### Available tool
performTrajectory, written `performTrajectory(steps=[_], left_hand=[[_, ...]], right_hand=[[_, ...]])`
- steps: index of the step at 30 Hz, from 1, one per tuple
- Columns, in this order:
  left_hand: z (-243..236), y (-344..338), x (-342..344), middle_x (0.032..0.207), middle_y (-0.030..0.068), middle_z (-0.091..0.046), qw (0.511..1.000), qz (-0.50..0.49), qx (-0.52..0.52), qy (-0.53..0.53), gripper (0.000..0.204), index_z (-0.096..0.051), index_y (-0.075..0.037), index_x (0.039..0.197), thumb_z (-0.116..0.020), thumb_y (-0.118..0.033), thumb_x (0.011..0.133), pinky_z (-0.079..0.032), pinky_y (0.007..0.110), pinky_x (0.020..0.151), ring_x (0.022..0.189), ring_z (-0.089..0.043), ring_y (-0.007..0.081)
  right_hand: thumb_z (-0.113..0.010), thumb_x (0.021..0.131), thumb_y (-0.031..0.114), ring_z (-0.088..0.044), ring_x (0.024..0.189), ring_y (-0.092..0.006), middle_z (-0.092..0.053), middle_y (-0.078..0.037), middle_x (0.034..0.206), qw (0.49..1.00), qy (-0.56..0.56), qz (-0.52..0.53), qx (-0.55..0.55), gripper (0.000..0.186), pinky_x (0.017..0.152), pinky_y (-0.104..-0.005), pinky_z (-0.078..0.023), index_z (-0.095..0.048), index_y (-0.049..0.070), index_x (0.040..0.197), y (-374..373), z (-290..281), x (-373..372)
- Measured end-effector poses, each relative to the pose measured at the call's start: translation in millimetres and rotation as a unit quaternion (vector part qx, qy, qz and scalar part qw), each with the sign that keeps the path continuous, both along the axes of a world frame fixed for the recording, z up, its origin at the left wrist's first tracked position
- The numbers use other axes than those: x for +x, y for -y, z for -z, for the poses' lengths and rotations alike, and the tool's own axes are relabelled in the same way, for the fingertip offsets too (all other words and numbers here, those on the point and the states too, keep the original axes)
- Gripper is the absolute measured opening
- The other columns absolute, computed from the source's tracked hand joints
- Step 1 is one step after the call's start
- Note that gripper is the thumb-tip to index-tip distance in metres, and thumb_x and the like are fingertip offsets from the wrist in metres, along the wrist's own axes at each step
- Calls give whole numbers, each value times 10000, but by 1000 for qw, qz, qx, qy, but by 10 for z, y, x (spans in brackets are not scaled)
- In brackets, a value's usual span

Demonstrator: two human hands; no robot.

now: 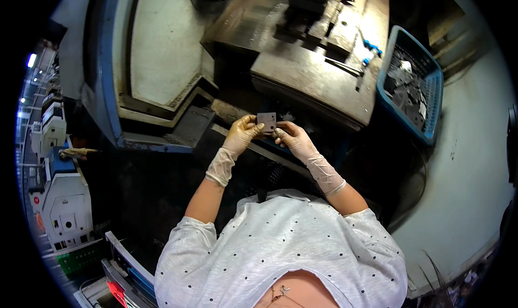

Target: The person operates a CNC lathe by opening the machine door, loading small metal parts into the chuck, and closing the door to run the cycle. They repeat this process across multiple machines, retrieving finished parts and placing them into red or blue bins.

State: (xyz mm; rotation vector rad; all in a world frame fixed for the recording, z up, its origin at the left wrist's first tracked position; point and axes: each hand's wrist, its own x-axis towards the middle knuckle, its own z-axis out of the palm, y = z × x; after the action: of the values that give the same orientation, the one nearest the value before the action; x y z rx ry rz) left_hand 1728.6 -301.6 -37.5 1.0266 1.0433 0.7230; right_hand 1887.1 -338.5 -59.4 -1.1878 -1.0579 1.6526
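Observation:
A small square metal plate (266,121) with a few holes is held up in front of me, between both hands. My left hand (242,133), in a thin, stained, translucent glove, pinches the plate's left edge with thumb and fingers. From the other side my right hand (294,139), gloved the same way, grips its lower right edge, fingers curled. Both hands are just short of the machine's metal table (302,76).
On the table lie dark fixture blocks (337,35) and blue-handled tools (371,48). To its right, a blue plastic basket (389,87) holds several dark metal pieces. A blue-and-cream machine frame (156,114) stands at left, with a ledge (191,125) near my left hand.

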Motion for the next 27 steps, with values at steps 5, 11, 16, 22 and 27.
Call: performTrajectory(steps=[5,11,16,22,27], left_hand=[[-360,-127,-242,591,69,-527,992,25,79,-94,293,-461,9,818,-451,-276,750,-421,205,441,466,-513,121],[-558,-583,-323,778,22,-528,982,-18,-52,182,226,-476,-13,911,-466,-166,746,-445,223,529,664,-518,103],[-817,-1166,-22,754,47,-526,985,-19,119,121,195,-464,-24,897,-501,-64,710,-459,241,537,655,-525,137],[-1134,-2717,251,727,53,-553,906,-126,397,-79,154,-518,-21,808,-545,-71,666,-425,220,523,599,-499,95],[-1367,-3581,304,606,33,-531,770,-83,428,-465,165,-525,-34,741,-596,-135,632,-400,216,461,429,-487,100]], right_hand=[[-469,750,152,-399,529,-50,-468,-8,635,997,24,-29,61,164,427,-175,-339,-464,18,844,-408,-536,-229],[-554,585,51,-489,648,-217,-495,-59,746,725,419,-24,545,266,554,-279,-409,-520,86,847,-773,-1030,-138],[-525,640,51,-476,797,-251,-467,-107,895,770,375,102,506,342,672,-285,-397,-447,44,973,-954,-1248,134],[-500,642,15,-463,826,-276,-462,-139,903,792,376,177,447,301,703,-311,-377,-452,21,939,-587,-1235,487],[-503,652,39,-468,817,-263,-471,-127,891,803,422,203,368,216,696,-311,-382,-484,18,866,-146,-1124,642]])
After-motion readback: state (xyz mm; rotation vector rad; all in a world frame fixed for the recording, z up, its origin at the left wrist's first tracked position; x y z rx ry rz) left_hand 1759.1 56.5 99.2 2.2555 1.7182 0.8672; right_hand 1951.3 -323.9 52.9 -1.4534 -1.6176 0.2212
